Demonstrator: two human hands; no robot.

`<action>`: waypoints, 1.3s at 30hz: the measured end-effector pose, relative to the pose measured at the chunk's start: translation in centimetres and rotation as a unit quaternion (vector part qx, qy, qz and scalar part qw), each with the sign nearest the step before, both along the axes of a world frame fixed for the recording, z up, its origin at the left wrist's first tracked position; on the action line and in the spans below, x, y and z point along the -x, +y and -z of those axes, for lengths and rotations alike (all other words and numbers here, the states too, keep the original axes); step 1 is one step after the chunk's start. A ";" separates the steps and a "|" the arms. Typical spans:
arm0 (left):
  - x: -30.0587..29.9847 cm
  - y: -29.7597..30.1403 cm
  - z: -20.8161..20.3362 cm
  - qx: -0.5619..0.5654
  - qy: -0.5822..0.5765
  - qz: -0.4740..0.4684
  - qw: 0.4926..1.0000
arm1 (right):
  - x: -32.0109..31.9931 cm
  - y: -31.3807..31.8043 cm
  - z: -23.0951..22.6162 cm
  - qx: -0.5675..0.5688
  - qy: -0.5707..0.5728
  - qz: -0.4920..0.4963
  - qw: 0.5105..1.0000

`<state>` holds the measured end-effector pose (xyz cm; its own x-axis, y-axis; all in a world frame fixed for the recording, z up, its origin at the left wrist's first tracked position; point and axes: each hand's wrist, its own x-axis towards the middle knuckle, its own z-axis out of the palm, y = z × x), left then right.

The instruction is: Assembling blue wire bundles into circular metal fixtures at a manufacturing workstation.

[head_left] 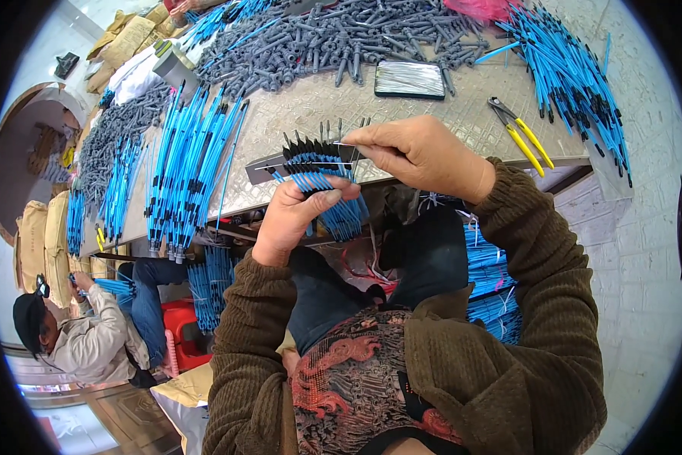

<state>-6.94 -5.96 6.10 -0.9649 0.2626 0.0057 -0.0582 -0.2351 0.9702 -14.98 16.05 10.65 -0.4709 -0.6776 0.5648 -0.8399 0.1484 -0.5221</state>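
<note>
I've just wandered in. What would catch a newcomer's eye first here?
Probably the big heap of grey pieces across the far side of the table, with bright blue rods fanned out at either end. Near the middle, the left hand grips a bundle of blue rods, the right hand close beside. Yellow-handled pliers stand out at right.

Left hand (297, 208) partly hidden, 1 pink bag (484, 9) cropped above
</note>
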 end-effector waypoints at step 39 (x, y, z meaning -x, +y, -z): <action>-0.3 -0.5 -0.5 0.099 0.035 0.054 0.993 | -2.2 -1.4 -1.1 -0.068 0.069 0.066 0.993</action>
